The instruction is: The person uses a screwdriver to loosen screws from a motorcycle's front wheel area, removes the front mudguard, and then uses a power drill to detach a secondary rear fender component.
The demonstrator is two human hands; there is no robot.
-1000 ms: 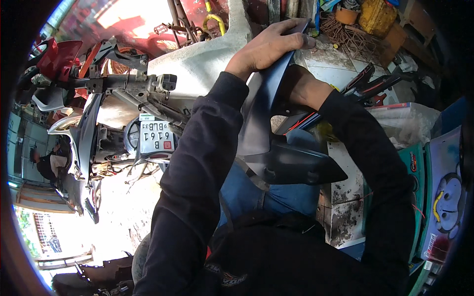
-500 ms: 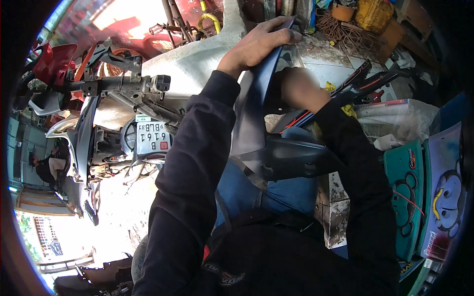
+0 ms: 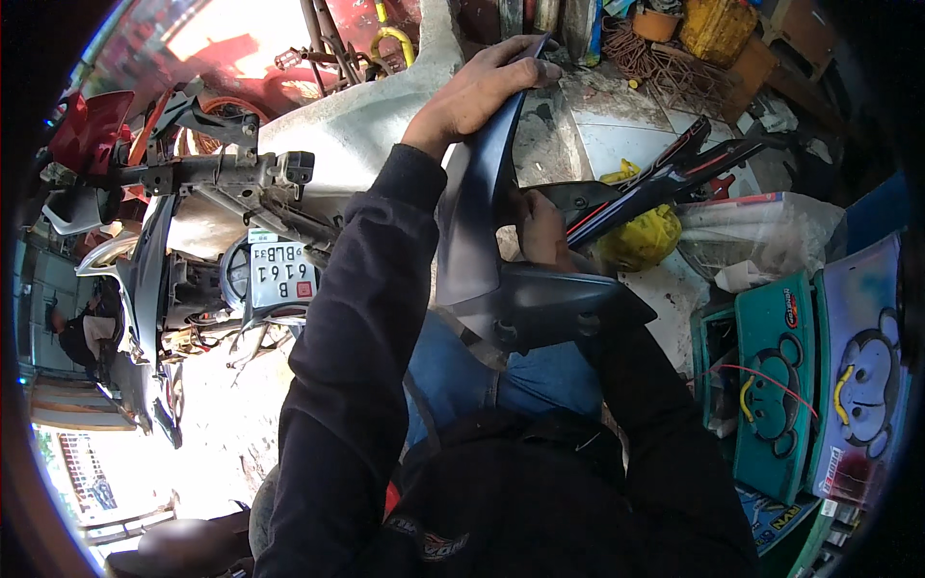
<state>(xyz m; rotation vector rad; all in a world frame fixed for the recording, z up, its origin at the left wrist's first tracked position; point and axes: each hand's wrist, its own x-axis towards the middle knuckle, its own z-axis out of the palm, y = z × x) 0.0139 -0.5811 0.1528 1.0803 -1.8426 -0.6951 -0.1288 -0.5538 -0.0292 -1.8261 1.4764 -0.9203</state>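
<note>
A dark blue-grey plastic motorcycle body panel (image 3: pixel 472 222) stands tilted over my lap, with a long upper arm and a shorter arm bending right. My left hand (image 3: pixel 487 91) is closed round the panel's upper tip, thumb over its edge. Within the bend, my right hand (image 3: pixel 544 229) is against the panel's inner side. Its fingers are curled and partly hidden, so what they hold, if anything, cannot be made out. Just right of it lies another black body panel with red stripes (image 3: pixel 665 188).
A partly stripped motorcycle frame (image 3: pixel 241 173) with a white licence plate (image 3: pixel 279 275) stands left. At right are a yellow plastic bag (image 3: pixel 644 239), a clear-wrapped bundle (image 3: pixel 761 231), a green box (image 3: pixel 776 376) and a purple one (image 3: pixel 862 366). A person (image 3: pixel 82 332) sits far left.
My right hand has come left and down into the panel's bend, uncovering the yellow bag and striped panel. My left hand keeps its hold on the tip. The view has shifted slightly.
</note>
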